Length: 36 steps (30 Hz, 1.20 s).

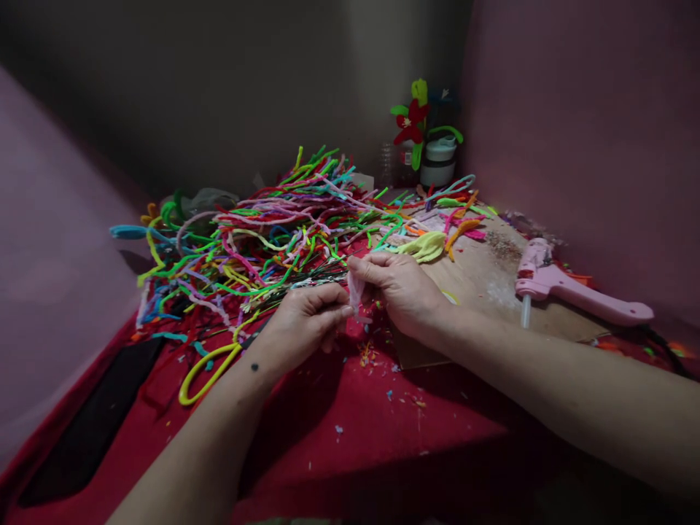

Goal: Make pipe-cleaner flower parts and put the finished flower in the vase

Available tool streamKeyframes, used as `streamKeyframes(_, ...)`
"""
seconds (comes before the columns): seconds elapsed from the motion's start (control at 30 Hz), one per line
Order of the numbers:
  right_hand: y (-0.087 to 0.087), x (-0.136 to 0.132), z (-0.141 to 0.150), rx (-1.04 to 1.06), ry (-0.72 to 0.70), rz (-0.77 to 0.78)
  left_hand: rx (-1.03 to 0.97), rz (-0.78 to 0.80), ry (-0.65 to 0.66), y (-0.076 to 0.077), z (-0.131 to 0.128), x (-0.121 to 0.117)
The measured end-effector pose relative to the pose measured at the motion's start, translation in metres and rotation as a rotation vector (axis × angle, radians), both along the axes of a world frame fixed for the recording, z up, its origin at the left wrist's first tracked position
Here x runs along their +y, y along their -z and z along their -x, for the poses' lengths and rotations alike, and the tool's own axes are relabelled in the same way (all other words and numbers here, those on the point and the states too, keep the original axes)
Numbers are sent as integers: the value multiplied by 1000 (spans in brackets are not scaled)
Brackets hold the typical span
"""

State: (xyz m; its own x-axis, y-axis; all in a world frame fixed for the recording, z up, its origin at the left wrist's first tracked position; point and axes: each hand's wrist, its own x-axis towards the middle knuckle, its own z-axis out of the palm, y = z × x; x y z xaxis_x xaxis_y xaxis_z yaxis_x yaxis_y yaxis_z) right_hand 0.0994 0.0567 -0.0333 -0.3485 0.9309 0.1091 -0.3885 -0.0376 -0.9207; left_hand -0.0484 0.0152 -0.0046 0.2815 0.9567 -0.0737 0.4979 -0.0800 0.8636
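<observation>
Both bare forearms enter from the lower corners and reach over the red cloth [350, 452], whose front edge runs below the hands. Between this edge and the hands, a stretch of cloth carries small scraps [366, 354], coloured orange and blue. On the left side, a black flat strip [92, 423] lies slanted near the cloth's left edge. Just beside the left forearm is a yellow loop handle [211, 375].

Over the middle, the left hand [298, 321] has its fingertips together on the lower part of a pale pink piece [355, 292]. The right hand [407, 292] pinches the upper part of the same piece between thumb and fingers. The two hands are near each other, with the piece between them.

Under the right hand and forearm, the near edge of a tan board [481, 288] comes out. The pink glue gun [580, 288] lies toward the board's right side, well apart from the right hand. Farther, a wide heap of fuzzy stems [267, 233] spreads to the left and behind the left hand, so side room there is narrow. Light green leaf shapes [426, 248] lie behind the right hand. At the far corner stand a lidded container [437, 162] and a red flower [411, 122], near the grey back wall [246, 87].
</observation>
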Motion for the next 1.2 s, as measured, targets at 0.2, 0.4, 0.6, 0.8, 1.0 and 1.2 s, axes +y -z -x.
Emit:
streamKeyframes(0.2, 5, -3, 3, 32, -175, 46, -136, 69, -151, -2, -1, 1)
streamKeyframes(0.4, -4, -9, 1, -118, -140, 47, -134, -2, -254, -11, 8, 3)
streamKeyframes(0.6, -2, -13, 2, -277, -231, -48, -402, -23, -189, -12, 14, 2)
streamKeyframes(0.8, -6, -16, 2, -231, -363, -24, -337, 25, -107, -10, 15, 2)
streamKeyframes(1.0, -4, -14, 2, -206, -320, 24, -213, -281, -344, -3, -3, -5)
streamKeyframes(1.2, -5, -15, 3, -242, -276, 48, -203, -172, -256, -4, 1, -2)
